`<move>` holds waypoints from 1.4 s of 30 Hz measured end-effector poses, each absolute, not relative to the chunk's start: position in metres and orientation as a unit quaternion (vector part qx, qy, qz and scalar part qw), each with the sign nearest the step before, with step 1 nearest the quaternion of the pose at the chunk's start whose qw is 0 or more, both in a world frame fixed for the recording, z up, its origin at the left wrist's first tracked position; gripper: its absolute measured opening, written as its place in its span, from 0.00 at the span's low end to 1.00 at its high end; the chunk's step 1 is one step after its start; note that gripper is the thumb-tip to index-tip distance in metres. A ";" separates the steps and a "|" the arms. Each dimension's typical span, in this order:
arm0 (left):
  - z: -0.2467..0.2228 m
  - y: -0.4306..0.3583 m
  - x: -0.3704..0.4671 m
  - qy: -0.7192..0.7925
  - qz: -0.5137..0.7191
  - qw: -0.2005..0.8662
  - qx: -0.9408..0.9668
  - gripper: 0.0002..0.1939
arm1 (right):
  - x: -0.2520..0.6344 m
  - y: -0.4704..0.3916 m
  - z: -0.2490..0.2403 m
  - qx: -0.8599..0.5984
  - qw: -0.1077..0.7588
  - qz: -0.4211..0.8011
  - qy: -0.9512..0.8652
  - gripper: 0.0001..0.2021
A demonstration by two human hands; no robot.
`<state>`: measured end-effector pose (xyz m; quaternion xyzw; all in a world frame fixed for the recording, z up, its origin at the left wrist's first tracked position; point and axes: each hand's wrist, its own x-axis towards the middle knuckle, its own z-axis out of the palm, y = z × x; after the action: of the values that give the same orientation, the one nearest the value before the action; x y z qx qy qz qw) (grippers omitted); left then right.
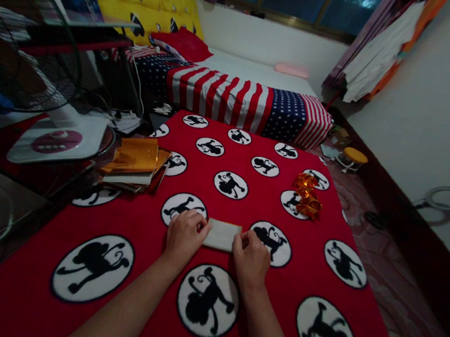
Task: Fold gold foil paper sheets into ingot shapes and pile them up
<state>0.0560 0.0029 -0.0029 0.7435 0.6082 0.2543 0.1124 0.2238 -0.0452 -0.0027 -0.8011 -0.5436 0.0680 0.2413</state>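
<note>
Left hand (187, 234) and right hand (252, 254) pinch opposite ends of pale paper (222, 236) over a red blanket (304, 275), gold sheets (135, 155) stacked leftward, shiny gold pieces (307, 198) rightward.

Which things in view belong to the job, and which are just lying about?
Job:
pale sheet, held by left hand and right hand
stack of gold and white sheets, probably
shiny gold pieces, probably

Lying about:
fan
red pillow
yellow stool
</note>
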 end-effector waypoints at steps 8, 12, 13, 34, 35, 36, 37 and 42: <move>-0.001 0.003 0.056 0.608 0.232 0.090 0.754 0.11 | 0.225 -0.043 -0.001 -0.804 0.227 0.067 -0.546 0.10; 0.001 0.004 0.057 0.611 0.221 0.081 0.756 0.10 | 0.226 -0.042 0.001 -0.810 0.211 0.068 -0.543 0.10; 0.002 0.004 0.057 0.611 0.218 0.083 0.757 0.10 | 0.226 -0.042 0.001 -0.810 0.212 0.069 -0.542 0.10; 0.002 0.008 0.059 0.614 0.197 0.088 0.759 0.09 | 0.227 -0.039 0.004 -0.815 0.200 0.085 -0.538 0.11; 0.002 0.007 0.059 0.614 0.196 0.089 0.759 0.08 | 0.227 -0.038 0.005 -0.815 0.198 0.088 -0.538 0.11; 0.002 0.007 0.059 0.615 0.194 0.090 0.759 0.08 | 0.227 -0.038 0.006 -0.815 0.196 0.093 -0.537 0.10; 0.002 0.007 0.058 0.615 0.193 0.091 0.759 0.08 | 0.228 -0.037 0.007 -0.816 0.195 0.099 -0.535 0.10; 0.003 0.007 0.058 0.616 0.188 0.096 0.759 0.09 | 0.235 -0.028 0.007 -0.818 0.206 0.145 -0.517 0.07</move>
<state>0.0578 0.0065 0.0033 0.7591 0.6159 0.1877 0.0961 0.2351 -0.0279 0.0067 -0.8180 -0.5171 0.1449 0.2062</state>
